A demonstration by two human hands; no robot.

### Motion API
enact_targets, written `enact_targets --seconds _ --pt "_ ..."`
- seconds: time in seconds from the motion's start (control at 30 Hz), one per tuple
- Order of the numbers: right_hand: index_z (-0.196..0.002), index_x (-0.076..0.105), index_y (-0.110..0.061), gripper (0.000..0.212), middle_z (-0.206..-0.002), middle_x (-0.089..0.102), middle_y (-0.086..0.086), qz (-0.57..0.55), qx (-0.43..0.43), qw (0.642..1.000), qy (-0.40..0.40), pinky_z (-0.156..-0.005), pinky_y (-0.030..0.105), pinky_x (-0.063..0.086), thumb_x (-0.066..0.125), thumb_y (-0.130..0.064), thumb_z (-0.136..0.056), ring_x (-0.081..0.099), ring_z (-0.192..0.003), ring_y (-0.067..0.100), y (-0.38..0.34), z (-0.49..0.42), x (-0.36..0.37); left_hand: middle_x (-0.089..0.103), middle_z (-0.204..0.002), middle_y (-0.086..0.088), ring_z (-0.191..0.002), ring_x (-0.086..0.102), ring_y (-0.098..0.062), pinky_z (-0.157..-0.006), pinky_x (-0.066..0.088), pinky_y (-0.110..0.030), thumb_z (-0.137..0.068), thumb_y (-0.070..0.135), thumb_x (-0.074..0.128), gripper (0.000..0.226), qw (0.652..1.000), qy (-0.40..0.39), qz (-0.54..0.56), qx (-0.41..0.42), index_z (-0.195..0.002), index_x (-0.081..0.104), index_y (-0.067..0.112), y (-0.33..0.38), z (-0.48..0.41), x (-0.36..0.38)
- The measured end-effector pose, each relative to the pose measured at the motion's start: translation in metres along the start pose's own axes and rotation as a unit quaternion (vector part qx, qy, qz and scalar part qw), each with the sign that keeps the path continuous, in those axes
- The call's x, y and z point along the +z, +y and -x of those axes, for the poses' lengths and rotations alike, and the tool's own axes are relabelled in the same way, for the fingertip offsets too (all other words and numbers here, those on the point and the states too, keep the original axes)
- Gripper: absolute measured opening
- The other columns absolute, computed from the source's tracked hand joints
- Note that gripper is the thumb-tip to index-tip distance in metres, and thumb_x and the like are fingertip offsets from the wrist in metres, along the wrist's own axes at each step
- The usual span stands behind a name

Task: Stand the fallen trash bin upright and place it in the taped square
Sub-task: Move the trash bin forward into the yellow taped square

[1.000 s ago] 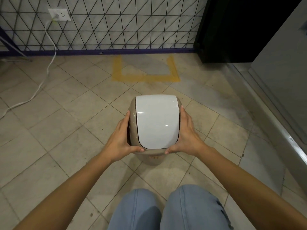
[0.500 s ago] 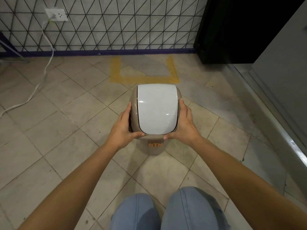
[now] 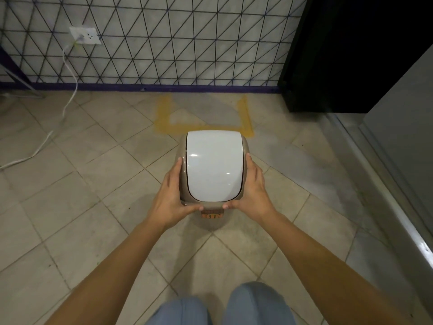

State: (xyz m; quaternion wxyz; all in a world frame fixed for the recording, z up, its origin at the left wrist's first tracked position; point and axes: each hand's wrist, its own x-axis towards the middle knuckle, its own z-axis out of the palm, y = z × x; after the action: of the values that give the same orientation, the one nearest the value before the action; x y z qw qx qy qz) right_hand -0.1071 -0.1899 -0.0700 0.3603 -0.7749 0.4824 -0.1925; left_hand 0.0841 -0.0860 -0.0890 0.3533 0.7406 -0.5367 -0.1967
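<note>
The trash bin [image 3: 213, 165] stands upright, beige with a white swing lid, seen from above. My left hand [image 3: 169, 195] grips its left side and my right hand [image 3: 254, 192] grips its right side, thumbs on the near rim. An orange label shows just under the near rim. The yellow taped square [image 3: 164, 118] lies on the floor tiles just beyond the bin, against the wall; the bin's far edge covers part of its near tape line. I cannot tell whether the bin touches the floor.
A white wall with a black triangle grid and purple baseboard [image 3: 164, 86] lies ahead. A white cable [image 3: 68, 73] runs from a wall socket [image 3: 85, 35] across the left floor. A black cabinet [image 3: 339, 55] and a metal ledge [image 3: 386, 195] stand at right. My knees [image 3: 218, 308] are below.
Both hands have carried the bin forward, away from my knees, so it has gone from well short of the yellow tape to its near line.
</note>
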Motion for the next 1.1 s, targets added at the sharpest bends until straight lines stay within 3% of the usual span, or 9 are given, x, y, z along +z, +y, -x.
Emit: enact_targets --seconds 0.4,0.67,1.1 --pt "-0.148 -0.007 -0.023 0.144 -0.153 0.009 0.012 0.007 0.001 1.000 -0.011 -0.111 0.043 0.024 0.092 -0.019 -0.044 0.013 -0.140 0.029 -0.036 -0.077 0.022 0.021 -0.151 -0.002 -0.138 0.021 -0.017 -0.102 0.029 -0.029 -0.049 0.045 0.087 0.135 1.000 0.003 0.007 -0.026 -0.140 -0.013 0.051 -0.033 -0.068 -0.030" --pt "-0.147 -0.011 -0.028 0.148 -0.152 0.010 0.011 0.021 0.014 1.000 -0.016 -0.112 0.046 0.024 0.093 -0.021 -0.041 0.013 -0.139 0.028 -0.020 -0.107 0.015 0.024 -0.150 -0.008 -0.138 0.023 -0.022 -0.107 0.031 -0.037 -0.050 0.042 0.088 0.130 1.000 -0.007 0.023 -0.001 -0.147 0.003 0.033 -0.039 -0.099 -0.017" --pt "-0.147 -0.011 -0.028 0.146 -0.152 0.013 0.010 0.016 -0.021 1.000 -0.017 -0.114 0.045 0.026 0.093 -0.017 -0.044 0.015 -0.142 0.025 -0.018 -0.131 0.008 0.029 -0.146 -0.007 -0.134 0.029 -0.022 -0.101 0.036 -0.037 -0.054 0.039 0.087 0.125 1.000 0.008 0.006 0.010 -0.145 0.001 0.041 -0.037 -0.124 -0.019"
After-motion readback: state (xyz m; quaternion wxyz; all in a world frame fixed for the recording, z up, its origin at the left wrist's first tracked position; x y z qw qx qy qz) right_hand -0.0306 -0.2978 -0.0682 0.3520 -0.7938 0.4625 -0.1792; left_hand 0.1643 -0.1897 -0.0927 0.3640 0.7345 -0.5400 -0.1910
